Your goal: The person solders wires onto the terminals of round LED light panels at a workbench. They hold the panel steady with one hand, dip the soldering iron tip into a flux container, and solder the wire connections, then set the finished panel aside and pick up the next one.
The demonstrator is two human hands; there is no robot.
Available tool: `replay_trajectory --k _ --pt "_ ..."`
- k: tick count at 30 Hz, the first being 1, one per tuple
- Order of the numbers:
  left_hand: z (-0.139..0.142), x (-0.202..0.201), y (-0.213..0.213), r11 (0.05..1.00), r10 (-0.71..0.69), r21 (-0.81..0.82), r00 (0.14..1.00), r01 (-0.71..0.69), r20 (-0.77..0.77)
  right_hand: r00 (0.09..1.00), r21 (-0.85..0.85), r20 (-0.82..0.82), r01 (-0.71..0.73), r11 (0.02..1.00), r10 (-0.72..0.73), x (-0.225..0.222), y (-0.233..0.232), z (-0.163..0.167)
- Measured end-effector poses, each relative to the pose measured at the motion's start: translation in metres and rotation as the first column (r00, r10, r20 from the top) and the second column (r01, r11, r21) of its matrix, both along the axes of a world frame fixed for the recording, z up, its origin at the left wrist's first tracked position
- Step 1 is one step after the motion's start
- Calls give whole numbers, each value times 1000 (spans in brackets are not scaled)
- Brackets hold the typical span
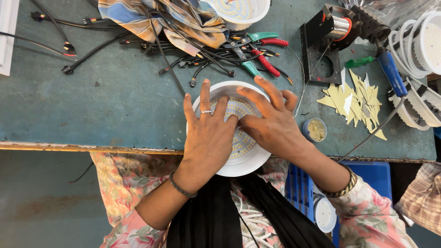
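Both hands press flat, fingers spread, grip released, on the round white LED light panel (239,158) at the tabletop's (115,101) near edge: left hand (209,135) at 9 o'clock, right hand (271,121) at 3. Beyond, at 12, lie red and green pliers (257,57) among black cables (183,59); yellow paper scraps (356,101) at 2.

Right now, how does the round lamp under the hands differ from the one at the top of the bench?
The near lamp overhangs the bench's front edge; the far lamp sits at the back, cut off by the picture's top. Both hands, left and right, press flat on the near lamp; nothing touches the far lamp, though striped cloth lies against it. Both are white round housings with dotted LED boards.
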State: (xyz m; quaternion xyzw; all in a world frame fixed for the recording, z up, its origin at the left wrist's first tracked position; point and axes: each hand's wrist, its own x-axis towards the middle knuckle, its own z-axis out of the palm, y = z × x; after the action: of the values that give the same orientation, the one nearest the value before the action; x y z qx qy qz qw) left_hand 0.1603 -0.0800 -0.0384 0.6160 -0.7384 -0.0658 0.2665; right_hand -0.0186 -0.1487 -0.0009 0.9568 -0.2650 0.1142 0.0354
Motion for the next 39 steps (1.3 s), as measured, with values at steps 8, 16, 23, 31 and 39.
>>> replay_trajectory --k 8,16,23,31,39 --pt "4 -9 -3 999 10 -44 1000 -9 22 995 -112 -83 -67 991 57 -10 -4 7" --pt "17 -21 -15 999 12 -30 999 -10 53 764 146 398 494 857 -508 -145 -2 22" --pt "11 -46 -36 999 36 23 992 -40 125 507 580 415 493 649 -756 -227 25 -63" --pt "-1 -75 -35 999 35 29 993 -39 115 580 336 369 645 686 -726 -236 0 -88" --pt "-9 -60 -34 999 42 29 998 -44 43 628 654 568 47 755 -532 -156 21 -24"
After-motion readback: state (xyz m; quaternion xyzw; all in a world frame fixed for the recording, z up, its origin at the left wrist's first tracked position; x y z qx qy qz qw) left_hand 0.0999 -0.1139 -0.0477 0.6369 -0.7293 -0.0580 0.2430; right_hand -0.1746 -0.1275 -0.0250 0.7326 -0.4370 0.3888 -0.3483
